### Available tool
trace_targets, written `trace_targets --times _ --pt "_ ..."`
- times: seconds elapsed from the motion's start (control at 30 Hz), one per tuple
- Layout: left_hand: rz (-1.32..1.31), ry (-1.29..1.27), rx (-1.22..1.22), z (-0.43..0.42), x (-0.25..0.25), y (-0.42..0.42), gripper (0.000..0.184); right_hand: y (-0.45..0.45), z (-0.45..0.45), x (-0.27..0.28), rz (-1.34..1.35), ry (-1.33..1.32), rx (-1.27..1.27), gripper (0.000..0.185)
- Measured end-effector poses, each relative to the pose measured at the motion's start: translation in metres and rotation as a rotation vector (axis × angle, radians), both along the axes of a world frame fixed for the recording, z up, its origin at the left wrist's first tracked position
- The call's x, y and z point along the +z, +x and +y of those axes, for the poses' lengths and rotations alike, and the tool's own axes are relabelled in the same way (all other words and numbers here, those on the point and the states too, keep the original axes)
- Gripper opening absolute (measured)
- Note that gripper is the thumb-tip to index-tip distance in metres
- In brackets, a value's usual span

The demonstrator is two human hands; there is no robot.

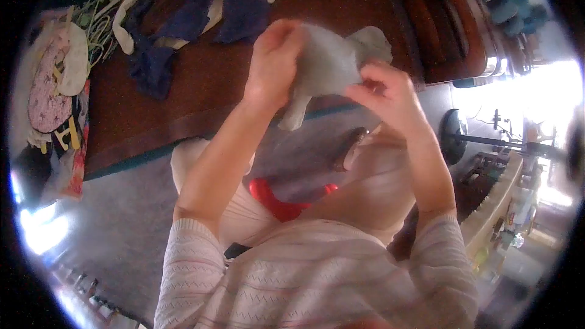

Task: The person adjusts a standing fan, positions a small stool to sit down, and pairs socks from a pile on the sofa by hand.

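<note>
A pale grey piece of cloth with narrow, rounded ends is held up in front of me, above the near edge of a brown covered surface. My left hand is closed on its left side, the fingers curled at the upper edge. At the cloth's right side is my right hand, its thumb and fingers bent together in a pinch on the cloth edge. One narrow end hangs down below the left hand, and another sticks out beyond the right hand. Blur hides the exact grip of the fingertips.
Dark blue cloth pieces with off-white strips lie on the brown surface. Farther left are tangled pale cords and a pink patterned pad. A curved red object shows between my legs. A dark round base with a pole stands at right.
</note>
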State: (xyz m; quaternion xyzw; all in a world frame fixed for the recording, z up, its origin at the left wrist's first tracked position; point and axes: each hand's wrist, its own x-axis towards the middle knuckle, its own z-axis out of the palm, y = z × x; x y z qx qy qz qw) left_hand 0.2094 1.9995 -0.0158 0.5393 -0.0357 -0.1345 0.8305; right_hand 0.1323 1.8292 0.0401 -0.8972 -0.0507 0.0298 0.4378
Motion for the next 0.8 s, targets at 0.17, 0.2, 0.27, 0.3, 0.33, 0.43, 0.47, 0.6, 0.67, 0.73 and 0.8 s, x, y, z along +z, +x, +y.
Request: trace_targets --times 0.17,0.2,0.27,0.3,0.33,0.43,0.47,0.6,0.67,0.73,0.8 --pt "-0.007 -0.036 -0.05 -0.005 -0.001 0.0 0.013 0.005 -0.024 0.022 -0.097 -0.118 0.122 0.016" --pt "-0.051 0.0 -0.075 -0.005 0.0 -0.002 0.012 0.009 -0.021 0.024 -0.117 0.07 0.074 0.017" --pt "-0.138 0.072 -0.132 -0.007 0.003 -0.007 0.012 0.021 -0.008 0.018 -0.14 0.261 0.032 0.02" --pt "-0.201 0.105 -0.153 -0.009 0.004 -0.009 0.012 0.027 -0.004 0.012 -0.144 0.263 0.04 0.024" --pt "-0.265 0.137 -0.175 -0.01 0.004 -0.011 0.012 0.032 0.001 0.007 -0.148 0.265 0.049 0.028" --pt "-0.311 0.156 -0.176 -0.008 0.004 -0.011 0.013 0.037 0.002 -0.006 0.144 0.01 0.117 0.029" --pt "-0.3 0.15 -0.161 -0.006 0.004 -0.01 0.013 0.037 0.003 -0.006 0.107 0.04 0.057 0.027" --pt "-0.203 0.092 -0.263 -0.003 0.003 -0.006 0.016 0.03 -0.003 0.001 0.078 0.277 -0.151 0.021" --pt "-0.19 0.103 -0.364 -0.002 -0.006 -0.002 0.018 0.028 -0.007 0.006 0.082 0.404 -0.22 0.021" --pt "-0.215 0.218 -0.46 -0.002 -0.002 -0.006 0.021 0.027 -0.012 0.005 0.093 0.54 -0.252 0.021" --pt "-0.253 0.303 -0.511 -0.006 -0.002 -0.012 0.024 0.024 -0.015 0.008 0.123 0.638 -0.295 0.02"
